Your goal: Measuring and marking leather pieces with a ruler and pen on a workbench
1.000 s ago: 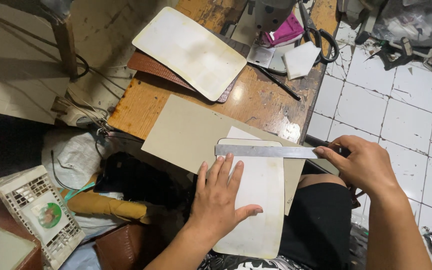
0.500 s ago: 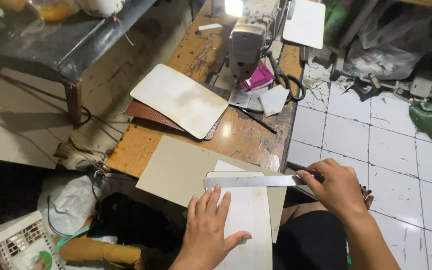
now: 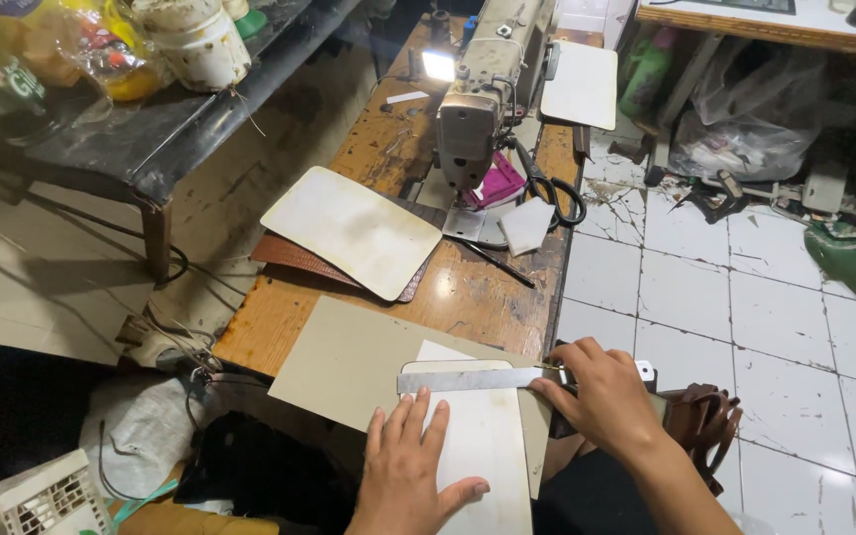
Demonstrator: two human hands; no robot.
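While the left hand (image 3: 410, 466) presses flat and open on the white sheet (image 3: 482, 446) at the wooden table's (image 3: 468, 297) near edge, the right hand (image 3: 601, 396), closed around a thin tool, works along the metal ruler (image 3: 468, 379); nothing looks cut apart yet.

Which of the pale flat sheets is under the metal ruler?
The white sheet nearest the person: the left hand presses it, the ruler crosses its top.

Sewing machine (image 3: 482, 109), black scissors (image 3: 555, 193) — green bag (image 3: 849, 263) on tiled floor (image 3: 745, 307).
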